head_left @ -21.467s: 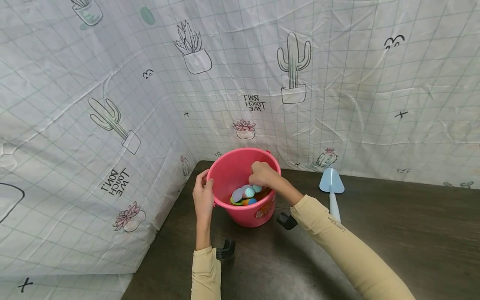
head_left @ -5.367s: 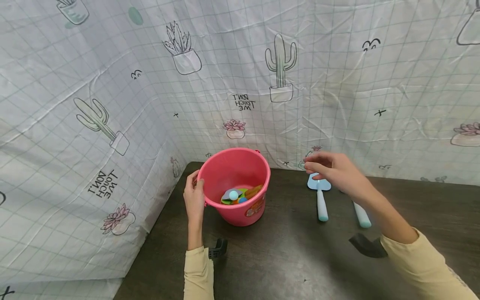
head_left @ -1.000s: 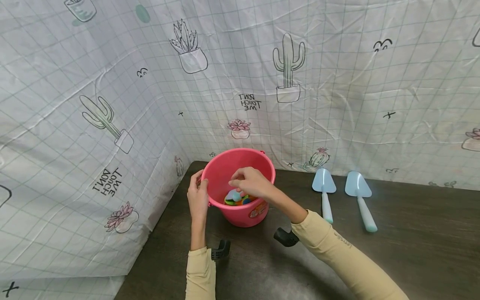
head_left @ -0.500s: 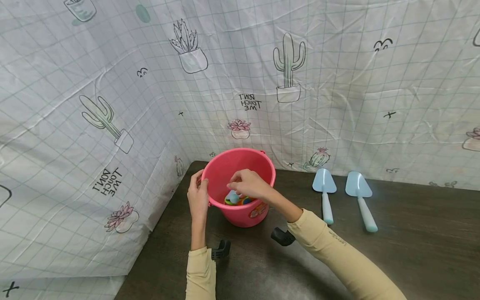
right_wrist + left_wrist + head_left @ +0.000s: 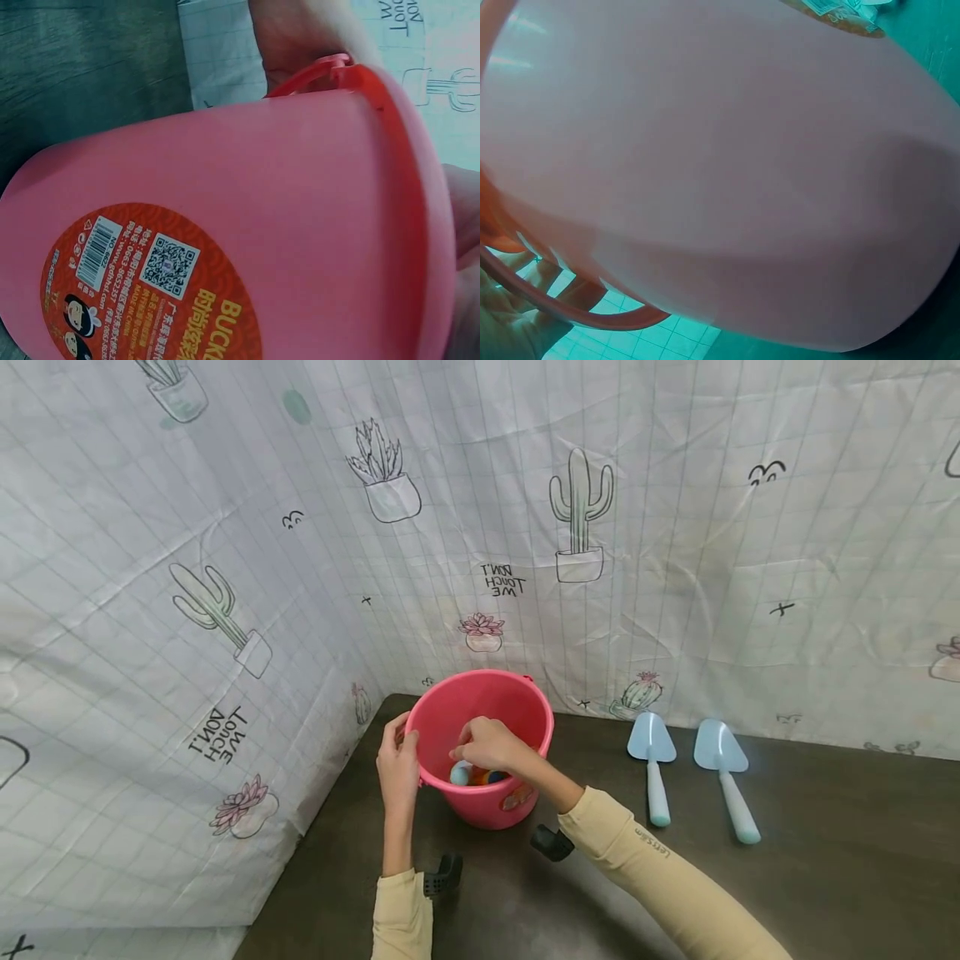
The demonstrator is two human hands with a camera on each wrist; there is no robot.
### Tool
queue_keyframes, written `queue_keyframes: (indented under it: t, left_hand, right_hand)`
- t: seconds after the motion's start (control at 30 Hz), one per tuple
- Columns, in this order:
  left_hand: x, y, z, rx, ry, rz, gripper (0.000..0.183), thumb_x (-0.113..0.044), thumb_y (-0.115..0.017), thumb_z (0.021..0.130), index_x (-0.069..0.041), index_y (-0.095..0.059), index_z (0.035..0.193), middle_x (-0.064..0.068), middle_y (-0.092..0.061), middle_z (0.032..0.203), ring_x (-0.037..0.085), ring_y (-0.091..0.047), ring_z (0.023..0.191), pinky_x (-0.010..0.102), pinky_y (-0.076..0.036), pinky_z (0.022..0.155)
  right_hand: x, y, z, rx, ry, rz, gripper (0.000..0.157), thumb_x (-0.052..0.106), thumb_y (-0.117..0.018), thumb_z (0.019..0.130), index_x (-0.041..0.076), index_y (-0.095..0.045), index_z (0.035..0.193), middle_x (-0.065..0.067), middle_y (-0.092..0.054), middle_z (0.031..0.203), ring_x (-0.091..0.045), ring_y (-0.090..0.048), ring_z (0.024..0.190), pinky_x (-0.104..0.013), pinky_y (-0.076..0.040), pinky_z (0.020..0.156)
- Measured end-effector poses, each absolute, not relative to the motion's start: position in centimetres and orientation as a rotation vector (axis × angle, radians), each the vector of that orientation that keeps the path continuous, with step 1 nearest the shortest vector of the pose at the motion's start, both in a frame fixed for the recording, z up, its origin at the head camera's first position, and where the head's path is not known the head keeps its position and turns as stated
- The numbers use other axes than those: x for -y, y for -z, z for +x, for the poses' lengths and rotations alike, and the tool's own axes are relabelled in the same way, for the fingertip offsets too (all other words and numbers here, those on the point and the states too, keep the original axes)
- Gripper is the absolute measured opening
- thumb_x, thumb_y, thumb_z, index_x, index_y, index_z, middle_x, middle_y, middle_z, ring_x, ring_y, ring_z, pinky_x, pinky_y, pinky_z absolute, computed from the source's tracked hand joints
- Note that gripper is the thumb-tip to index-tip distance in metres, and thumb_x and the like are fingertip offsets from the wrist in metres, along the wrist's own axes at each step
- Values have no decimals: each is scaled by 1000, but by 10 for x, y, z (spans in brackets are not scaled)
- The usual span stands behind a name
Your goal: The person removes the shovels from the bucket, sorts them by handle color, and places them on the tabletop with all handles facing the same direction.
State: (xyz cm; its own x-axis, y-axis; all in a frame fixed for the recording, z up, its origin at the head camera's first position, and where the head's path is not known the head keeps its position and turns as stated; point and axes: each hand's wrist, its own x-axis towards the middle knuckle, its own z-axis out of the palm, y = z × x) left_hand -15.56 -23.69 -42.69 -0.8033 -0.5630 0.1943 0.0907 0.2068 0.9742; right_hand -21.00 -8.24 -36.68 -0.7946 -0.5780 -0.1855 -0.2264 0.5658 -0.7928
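A pink bucket [image 5: 480, 810] stands on the dark table, with small coloured things inside. My left hand [image 5: 397, 768] grips its left rim, the thumb at the edge and the fingers outside. In the left wrist view those fingers [image 5: 536, 289] lie behind the bucket's curved handle [image 5: 622, 321]. My right hand [image 5: 491, 745] reaches down into the bucket from the right, fingers bent downward. Just below its fingertips show a pale blue round end [image 5: 461, 772] and an orange and blue piece [image 5: 491, 777]. Whether the right fingers pinch something is hidden.
Two light blue trowels with white handles, a left trowel [image 5: 651, 740] and a right trowel [image 5: 722, 750], lie on the table [image 5: 847, 852] right of the bucket. A patterned cloth [image 5: 675, 552] hangs behind and along the left side.
A second trowel lies beside the first, unlike 21.5 seconds ago. My right hand has moved from above the trowels into the bucket and is lower now. My left hand stays on the rim.
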Motion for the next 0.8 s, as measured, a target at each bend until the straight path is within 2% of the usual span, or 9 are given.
queue_keyframes:
  t: [0.13,0.17,0.27,0.37,0.47,0.6,0.8]
  left_hand:
    - [238,431,-152,1965,1623,437,36,-10,-54,104,-4,-61,138,18,-66,128,37,-65,104,32,-57,74]
    - [238,431,-152,1965,1616,432,35,-10,-54,104,-4,-61,138,18,-66,128,37,-65,104,31,-56,73]
    - [239,432,-153,1967,1603,419,36,-9,-54,104,-4,-61,139,18,-66,128,36,-65,107,40,-58,83]
    - [239,432,-154,1970,1606,415,36,-9,-54,104,-4,-60,139,18,-66,128,36,-66,109,46,-58,89]
    - [239,431,-155,1970,1609,415,36,-9,-54,104,-4,-60,139,18,-66,129,36,-66,109,51,-57,91]
    - [238,430,-155,1960,1611,416,36,-9,-55,103,-4,-60,139,18,-65,129,36,-66,109,52,-56,93]
    - [236,429,-155,1955,1624,411,36,-8,-54,104,-4,-60,139,18,-65,130,36,-65,111,52,-56,94]
  right_hand:
    - [87,372,-210,-2374,1068,-677,15,12,-73,94,-1,-74,87,-2,-63,65,-15,-54,56,-23,-45,55]
    - [89,373,-210,-2383,1053,-697,18,12,-72,93,1,-73,79,-1,-60,61,-13,-50,53,-22,-43,53]
    - [94,375,-212,-2403,1012,-746,30,10,-71,93,4,-61,66,0,-49,54,-12,-43,48,-22,-38,50]
    - [99,377,-214,-2412,974,-777,27,9,-71,91,6,-57,68,0,-49,55,-11,-45,49,-21,-39,51]
    - [103,378,-215,-2392,944,-797,23,9,-70,91,4,-59,71,-3,-52,57,-14,-50,50,-23,-42,52]
    - [109,389,-223,-2387,906,-831,27,14,-69,94,4,-59,70,-3,-52,56,-15,-51,48,-24,-43,51]
    - [110,389,-223,-2384,869,-813,28,13,-68,94,6,-55,70,-2,-47,55,-14,-46,47,-23,-40,50]
